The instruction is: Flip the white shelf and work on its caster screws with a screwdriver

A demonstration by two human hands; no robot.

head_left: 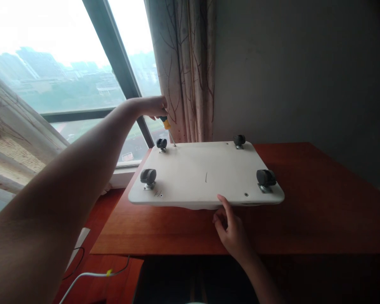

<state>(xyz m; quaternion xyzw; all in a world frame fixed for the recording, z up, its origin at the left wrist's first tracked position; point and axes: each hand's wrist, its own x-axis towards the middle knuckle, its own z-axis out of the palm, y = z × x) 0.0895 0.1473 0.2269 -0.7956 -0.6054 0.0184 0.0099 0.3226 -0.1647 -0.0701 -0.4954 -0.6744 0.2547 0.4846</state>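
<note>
A white panel (190,169) with rounded corners lies flat on the wooden table, dark caster wheels (266,177) pointing up at its corners. My left hand (156,105) is closed around the handle of a screwdriver (166,123), yellow and black. Its thin shaft slants down to a screw hole near the panel's far left edge, beside the rear left caster (161,144). At the near edge, my right hand (230,226) rests its outstretched index finger on the rim. Its other fingers are loosely bent in front of the edge, with nothing seen in them.
The reddish wooden table (316,202) extends to the right. Beyond the panel hangs a patterned curtain (193,76), with a window (72,76) on the left. A white cable (88,275) with a yellow tag runs near the floor at lower left.
</note>
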